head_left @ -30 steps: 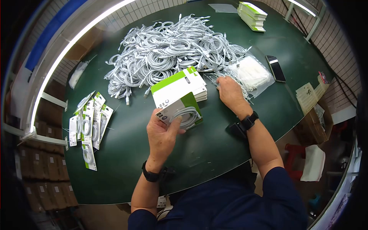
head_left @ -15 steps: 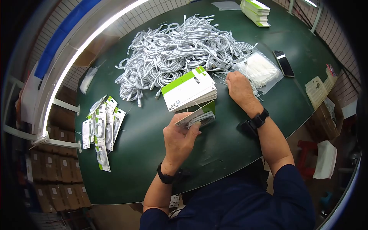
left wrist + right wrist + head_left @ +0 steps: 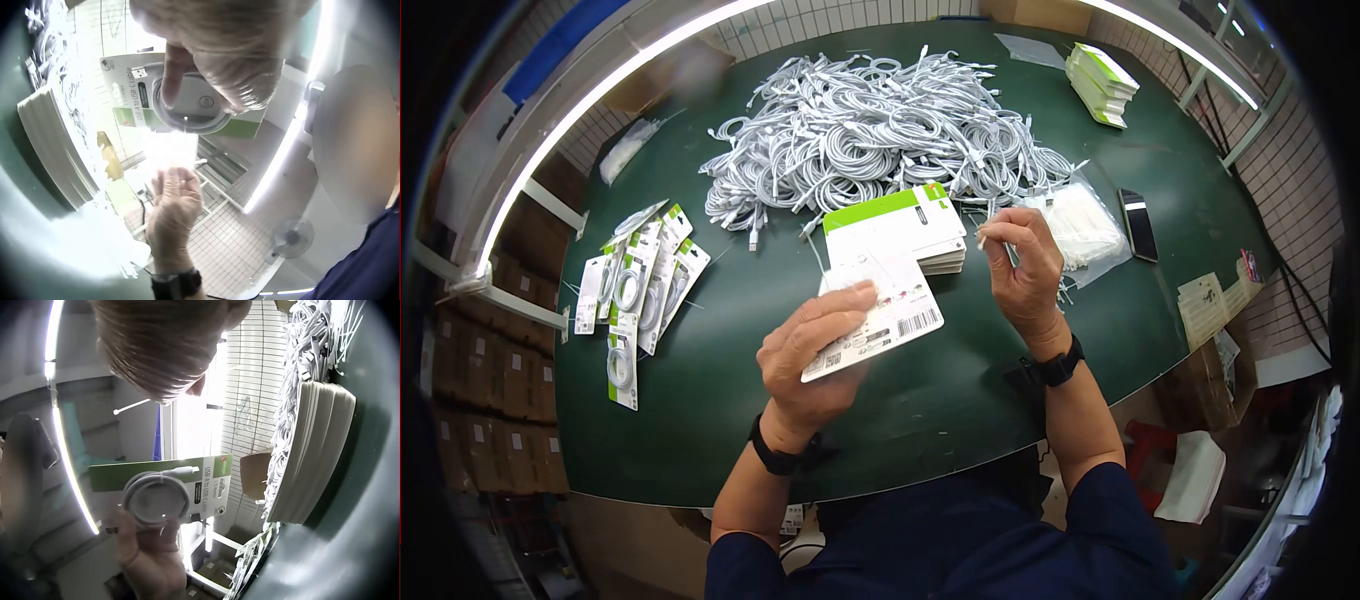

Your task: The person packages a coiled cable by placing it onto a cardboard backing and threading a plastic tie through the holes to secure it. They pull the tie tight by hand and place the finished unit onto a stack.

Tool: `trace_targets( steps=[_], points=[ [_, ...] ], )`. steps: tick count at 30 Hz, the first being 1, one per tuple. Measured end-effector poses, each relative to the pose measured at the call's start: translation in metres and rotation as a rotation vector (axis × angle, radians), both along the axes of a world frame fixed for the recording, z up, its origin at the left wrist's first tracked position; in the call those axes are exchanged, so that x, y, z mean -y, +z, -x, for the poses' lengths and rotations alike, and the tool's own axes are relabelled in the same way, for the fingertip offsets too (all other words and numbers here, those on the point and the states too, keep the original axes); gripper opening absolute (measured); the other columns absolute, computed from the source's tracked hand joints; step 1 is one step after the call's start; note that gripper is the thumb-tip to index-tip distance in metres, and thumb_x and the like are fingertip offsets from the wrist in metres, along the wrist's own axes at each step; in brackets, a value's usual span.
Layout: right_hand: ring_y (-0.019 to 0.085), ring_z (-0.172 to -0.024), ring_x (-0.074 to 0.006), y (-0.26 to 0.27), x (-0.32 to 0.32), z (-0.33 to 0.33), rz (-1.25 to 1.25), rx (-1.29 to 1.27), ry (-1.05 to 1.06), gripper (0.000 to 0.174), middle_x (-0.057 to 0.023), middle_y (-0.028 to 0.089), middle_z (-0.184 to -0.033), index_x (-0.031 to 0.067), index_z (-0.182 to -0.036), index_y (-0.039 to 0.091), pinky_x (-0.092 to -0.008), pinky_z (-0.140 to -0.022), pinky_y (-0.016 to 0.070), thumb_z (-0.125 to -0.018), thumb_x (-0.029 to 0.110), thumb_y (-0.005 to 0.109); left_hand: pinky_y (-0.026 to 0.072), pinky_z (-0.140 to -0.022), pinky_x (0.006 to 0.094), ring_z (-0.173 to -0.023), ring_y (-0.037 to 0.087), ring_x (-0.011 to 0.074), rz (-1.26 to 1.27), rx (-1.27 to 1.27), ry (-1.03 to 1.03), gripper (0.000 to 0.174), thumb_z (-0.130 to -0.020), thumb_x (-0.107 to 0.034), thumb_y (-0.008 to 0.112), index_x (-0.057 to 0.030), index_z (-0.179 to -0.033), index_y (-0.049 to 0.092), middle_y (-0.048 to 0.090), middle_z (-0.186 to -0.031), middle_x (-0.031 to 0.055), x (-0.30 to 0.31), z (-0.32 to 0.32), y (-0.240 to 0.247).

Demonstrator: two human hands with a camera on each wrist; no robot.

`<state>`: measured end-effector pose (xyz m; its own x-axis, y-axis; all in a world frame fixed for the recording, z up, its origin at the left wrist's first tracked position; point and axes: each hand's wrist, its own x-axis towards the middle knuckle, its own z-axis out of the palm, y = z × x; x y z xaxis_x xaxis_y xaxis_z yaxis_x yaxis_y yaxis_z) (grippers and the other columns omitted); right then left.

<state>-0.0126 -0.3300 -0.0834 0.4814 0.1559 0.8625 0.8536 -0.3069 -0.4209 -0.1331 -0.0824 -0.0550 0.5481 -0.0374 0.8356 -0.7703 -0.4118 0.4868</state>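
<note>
My left hand [image 3: 808, 350] grips a white and green packaging card [image 3: 890, 322], its printed back with a barcode tilted up toward the head camera. On the card's other face a coiled light-grey USB cable [image 3: 181, 494] lies flat, with my left thumb on the coil in the left wrist view. My right hand [image 3: 1030, 268] is raised beside the card stack, thumb and fingertips pinched together. From them a thin white cable tie [image 3: 132, 407] sticks out in the right wrist view. A neat stack of blank-looking cards [image 3: 890, 235] lies just beyond the held card.
A big heap of coiled grey cables [image 3: 870, 130] covers the table's far middle. Right of it are a bag of white ties [image 3: 1080, 225] and a phone [image 3: 1138, 225]. Carded cables [image 3: 622, 370] lie at left; another card stack [image 3: 1100, 85] stands far right.
My left hand has turned the card over, so its back now faces up instead of the coil side. The right hand has lifted from the loose ties and come back toward me with one.
</note>
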Motion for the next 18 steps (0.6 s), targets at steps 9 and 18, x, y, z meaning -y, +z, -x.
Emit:
trace_targets(
  steps=[9, 18],
  points=[
    [0.072, -0.083, -0.0254, 0.009, -0.015, 0.032, -0.027, 0.116, 0.276, 0.023, -0.017, 0.069, -0.098, 0.0008, -0.107, 0.065, -0.0364, -0.072, 0.0606, -0.089, -0.007, 0.077, 0.0641, -0.089, 0.0414, -0.108, 0.076, 0.0363, -0.267, 0.099, 0.163, 0.034, -0.076, -0.008, 0.09, -0.003, -0.102, 0.069, 0.077, -0.11, 0.0145, -0.019, -0.012, -0.028],
    [0.071, -0.078, -0.0234, 0.015, -0.024, 0.063, -0.143, -0.001, 0.514, 0.027, -0.0162, 0.071, -0.099, 0.0047, -0.108, 0.063, -0.0317, -0.066, 0.0571, -0.089, -0.004, 0.079, 0.0657, -0.084, 0.0397, -0.103, 0.079, 0.0347, -0.309, 0.119, 0.19, 0.033, -0.078, -0.012, 0.092, -0.006, -0.092, 0.062, 0.079, -0.105, 0.015, -0.024, -0.012, -0.034]
  ],
)
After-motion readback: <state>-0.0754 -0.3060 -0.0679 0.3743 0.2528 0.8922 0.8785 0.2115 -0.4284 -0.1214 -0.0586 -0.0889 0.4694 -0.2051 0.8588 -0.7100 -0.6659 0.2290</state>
